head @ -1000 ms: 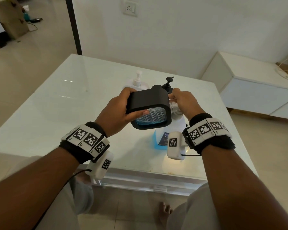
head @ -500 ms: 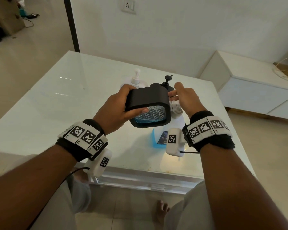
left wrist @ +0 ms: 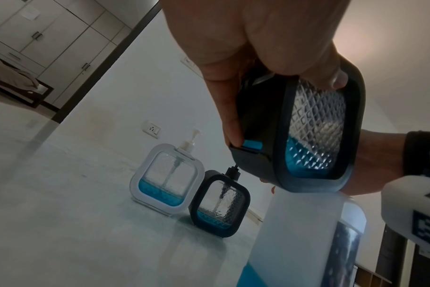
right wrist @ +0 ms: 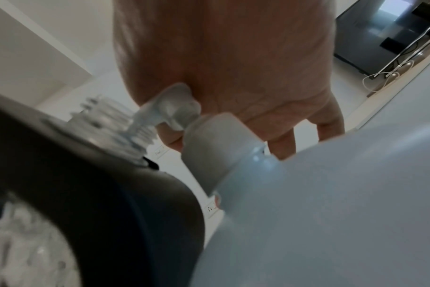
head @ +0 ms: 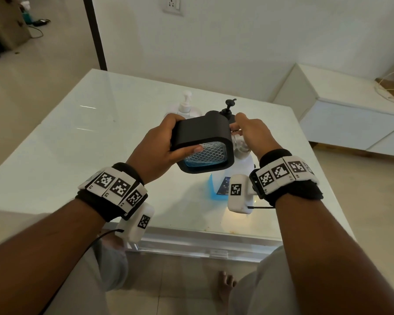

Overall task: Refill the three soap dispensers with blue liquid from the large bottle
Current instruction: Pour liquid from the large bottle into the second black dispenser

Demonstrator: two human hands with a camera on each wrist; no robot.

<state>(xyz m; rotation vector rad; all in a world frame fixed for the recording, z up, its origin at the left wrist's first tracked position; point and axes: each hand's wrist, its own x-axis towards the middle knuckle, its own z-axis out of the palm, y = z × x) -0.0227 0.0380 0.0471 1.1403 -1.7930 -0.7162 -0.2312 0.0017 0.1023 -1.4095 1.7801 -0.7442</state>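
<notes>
My left hand grips a black-framed dispenser with its pump off, tipped sideways above the table. Blue liquid fills the lower part of its patterned glass. Its open threaded neck meets the nozzle of the large white bottle, which stands on the table with blue liquid low inside. My right hand sits on that bottle's pump head, with fingers curled round it. Behind stand a white-framed dispenser and a second black one, each with its pump on and a little blue liquid.
The glass-topped table stretches bare to the left and front of the bottles. A low white cabinet with a loose cable stands to the right. The wall with a socket is close behind the table.
Both hands, the dispenser and the large bottle keep nearly the same pose. Only the head view has drifted slightly.
</notes>
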